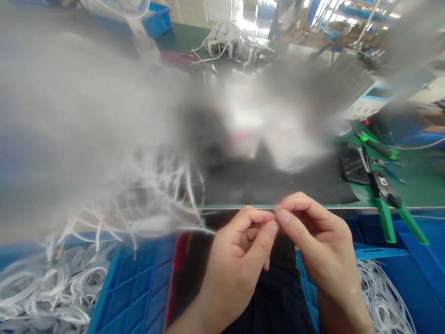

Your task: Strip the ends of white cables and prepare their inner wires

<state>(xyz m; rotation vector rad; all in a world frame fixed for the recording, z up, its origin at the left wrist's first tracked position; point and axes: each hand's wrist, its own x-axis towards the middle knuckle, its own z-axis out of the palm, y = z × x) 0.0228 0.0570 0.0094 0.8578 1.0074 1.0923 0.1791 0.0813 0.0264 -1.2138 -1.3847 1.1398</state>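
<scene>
My left hand [239, 264] and my right hand [320, 246] meet fingertip to fingertip in front of the bench edge. A white cable [198, 227] runs from the left into my left hand, whose fingers are closed around it. Thumb and index finger of my right hand are pinched together right at the left fingertips. Whatever lies between those tips is too small to make out. More white cables [156, 185] spread over the bench edge to the left, their ends hanging down.
Blue crates with coiled white cables [55, 283] and loose cables [385, 292] stand low on both sides. Crimping pliers with green handles [385, 199], a black phone [353, 162] and cutters [378, 144] lie at the right. Haze hides much of the bench's middle and left.
</scene>
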